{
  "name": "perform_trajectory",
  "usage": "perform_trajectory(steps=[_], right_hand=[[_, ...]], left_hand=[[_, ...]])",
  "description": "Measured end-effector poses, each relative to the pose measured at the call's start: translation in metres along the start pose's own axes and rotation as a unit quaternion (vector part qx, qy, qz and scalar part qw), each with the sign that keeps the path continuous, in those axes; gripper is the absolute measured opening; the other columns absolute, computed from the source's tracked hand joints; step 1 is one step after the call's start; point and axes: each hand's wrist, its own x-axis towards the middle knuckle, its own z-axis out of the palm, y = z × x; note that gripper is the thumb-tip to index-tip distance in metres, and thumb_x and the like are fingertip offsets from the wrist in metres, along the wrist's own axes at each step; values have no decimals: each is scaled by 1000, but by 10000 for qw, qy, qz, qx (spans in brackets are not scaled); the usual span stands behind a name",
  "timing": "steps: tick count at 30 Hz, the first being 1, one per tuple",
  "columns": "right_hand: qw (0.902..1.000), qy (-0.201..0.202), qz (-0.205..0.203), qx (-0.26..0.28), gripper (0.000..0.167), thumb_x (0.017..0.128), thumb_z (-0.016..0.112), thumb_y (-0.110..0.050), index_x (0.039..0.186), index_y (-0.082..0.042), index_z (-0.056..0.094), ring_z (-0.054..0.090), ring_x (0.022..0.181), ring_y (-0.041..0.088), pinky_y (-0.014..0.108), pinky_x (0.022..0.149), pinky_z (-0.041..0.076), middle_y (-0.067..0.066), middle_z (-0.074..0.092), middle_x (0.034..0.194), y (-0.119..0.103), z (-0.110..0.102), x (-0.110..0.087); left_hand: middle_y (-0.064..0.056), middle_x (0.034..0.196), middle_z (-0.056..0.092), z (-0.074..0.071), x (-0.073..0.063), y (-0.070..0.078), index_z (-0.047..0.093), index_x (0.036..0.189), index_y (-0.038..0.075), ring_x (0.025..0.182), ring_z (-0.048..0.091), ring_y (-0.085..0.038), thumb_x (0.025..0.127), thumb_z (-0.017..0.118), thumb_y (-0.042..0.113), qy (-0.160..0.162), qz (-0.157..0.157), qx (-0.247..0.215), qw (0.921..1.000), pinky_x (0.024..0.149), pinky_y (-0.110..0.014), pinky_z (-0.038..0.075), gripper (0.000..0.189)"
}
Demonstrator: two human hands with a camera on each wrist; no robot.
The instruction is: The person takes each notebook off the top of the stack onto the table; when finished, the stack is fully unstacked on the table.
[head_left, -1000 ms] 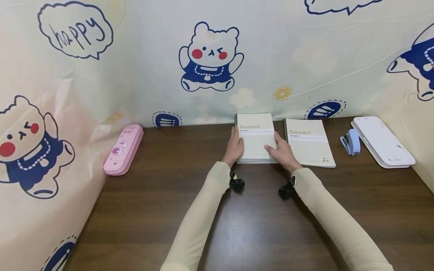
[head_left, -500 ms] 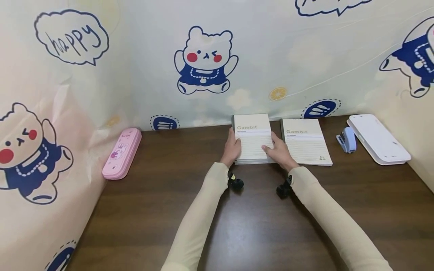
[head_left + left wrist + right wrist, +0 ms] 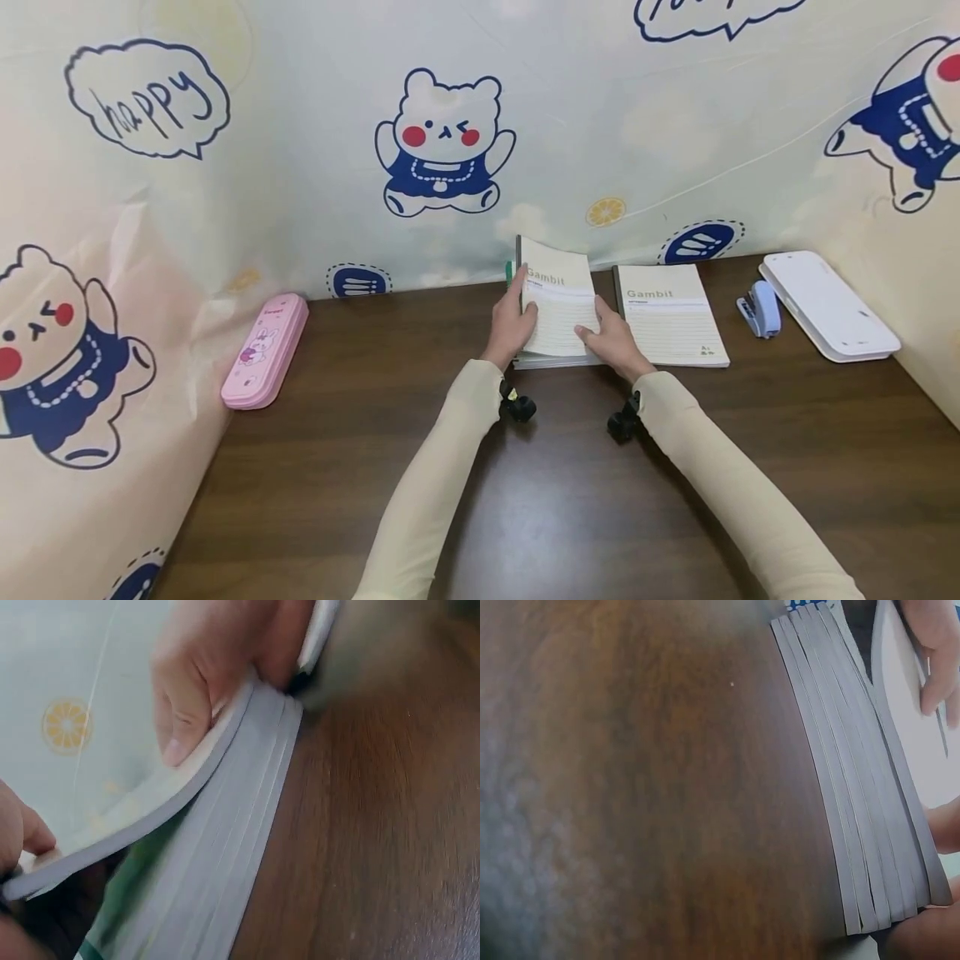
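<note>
A notebook (image 3: 558,292) with "Gambit" on its cream cover tops a stack of several notebooks (image 3: 247,795). My left hand (image 3: 510,327) grips its left side and holds that side up, so the notebook bends. Under the raised part, a green cover (image 3: 142,862) shows. My right hand (image 3: 617,342) holds the right side near the front corner, its thumb on the cover; its other fingers are mostly hidden. In the right wrist view, the page edges (image 3: 847,765) of the stack lie in layers on the table.
A second "Gambit" notebook (image 3: 671,321) lies right of the stack. Beyond it are a blue stapler (image 3: 762,310) and a white case (image 3: 828,307). A pink pencil case (image 3: 266,352) is at the left. A printed cloth (image 3: 315,167) stands behind the brown table (image 3: 337,467).
The top notebook's left and far part has risen off the stack with my left hand, uncovering a green edge below. My right hand keeps its hold. The head view has shifted slightly.
</note>
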Motion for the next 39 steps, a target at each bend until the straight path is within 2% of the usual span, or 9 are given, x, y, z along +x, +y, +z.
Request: perform_trajectory(steps=[2,5,8,12,17,20,26,28,39], right_hand=[[10000,-20,-87,37,76,99,50,-17,154,1,0,5,151,32,46,122,10,18,4,162,-1,0,0],[9998,-23,-171,95,76,99,51,-17,154,2,1,5,150,33,46,122,10,18,4,162,-1,0,0],[9998,-18,-173,51,76,99,51,-19,154,1,1,6,150,33,47,122,11,18,5,162,1,-1,-1],[9999,-16,-136,-37,72,101,47,-23,155,-1,4,8,150,34,48,122,11,17,8,162,4,-2,-4],[9998,73,-129,-109,62,103,38,-19,155,-3,9,11,150,35,49,121,12,18,12,162,4,-1,-2],[9997,150,-121,-152,60,102,38,-13,155,-3,11,13,149,36,50,120,15,19,15,161,3,-1,-1],[9997,106,-93,-199,60,102,37,-10,155,-2,8,12,149,38,52,120,14,20,13,161,2,-2,0],[9996,94,-137,-227,60,102,36,-10,155,-2,7,11,149,39,52,120,13,21,13,161,2,-6,0],[9999,38,23,-131,61,103,37,-12,155,-4,7,9,150,36,50,121,13,18,11,162,0,-4,2]], left_hand=[[-6,142,54,0,1,-1,46,144,25,113,57,-24,100,43,14,-54,-96,15,9999,101,-38,43,45],[-8,109,67,0,1,-3,61,129,23,70,47,-23,102,43,16,-29,-213,-28,9998,83,-34,44,33],[-10,71,55,1,1,-5,62,128,25,52,31,-19,103,43,18,-93,-290,-214,9993,66,-30,40,32],[-9,71,56,-3,1,-4,61,128,27,43,25,-15,102,45,19,-96,-297,-390,9988,55,-29,35,32],[1,135,60,-28,4,1,64,125,27,64,49,-15,100,48,17,316,-91,-277,9991,78,-33,46,31],[1,138,57,-54,3,0,64,125,22,91,55,-9,99,49,13,461,74,-582,9972,90,-32,46,32],[-3,138,55,-122,-19,-21,63,126,16,64,46,-8,98,49,8,736,-198,-1291,9887,59,-21,43,33],[-6,135,56,-137,-25,-32,63,127,15,74,51,-8,99,49,10,791,-379,-1289,9878,65,-18,45,32],[-2,145,50,-130,-24,-85,61,129,14,115,46,-21,101,48,13,253,-744,-1020,9917,99,-38,37,31]])
